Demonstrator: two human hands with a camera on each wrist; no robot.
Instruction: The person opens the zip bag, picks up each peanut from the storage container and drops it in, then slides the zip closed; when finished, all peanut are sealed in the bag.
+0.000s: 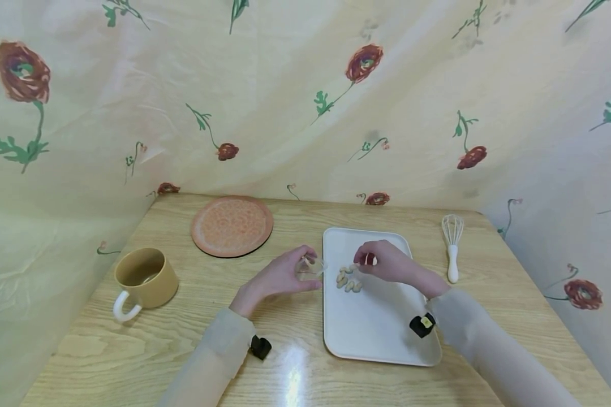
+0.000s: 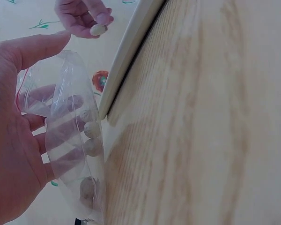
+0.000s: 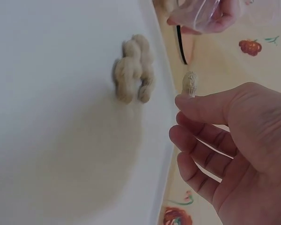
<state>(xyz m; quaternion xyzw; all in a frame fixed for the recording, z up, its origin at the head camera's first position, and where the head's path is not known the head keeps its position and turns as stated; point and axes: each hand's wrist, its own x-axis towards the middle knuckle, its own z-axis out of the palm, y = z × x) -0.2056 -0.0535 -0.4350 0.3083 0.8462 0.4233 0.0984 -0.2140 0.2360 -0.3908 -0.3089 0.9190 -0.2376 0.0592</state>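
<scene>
I observe the right hand [image 1: 384, 263], fingers pinching one tan, knobbly peanut [image 3: 190, 83] above the white rectangular tray [image 1: 371, 333], free end toward the tray's left edge. There the left hand [image 1: 287, 274], fingers curved, holds a clear plastic bag [image 2: 68, 154] containing peanuts. Loose tan peanuts [image 3: 133, 63] lie on the tray, nearer the right hand.

Head view: bright, even light, a white glare patch on the tabletop [image 1: 81, 350] at lower centre. Right wrist view: dimmer, broad soft shadow across the tray [image 3: 33, 70], lower left. Left wrist view: muted, tabletop blurred at right, reflections on the plastic bag [image 2: 75, 140].
</scene>
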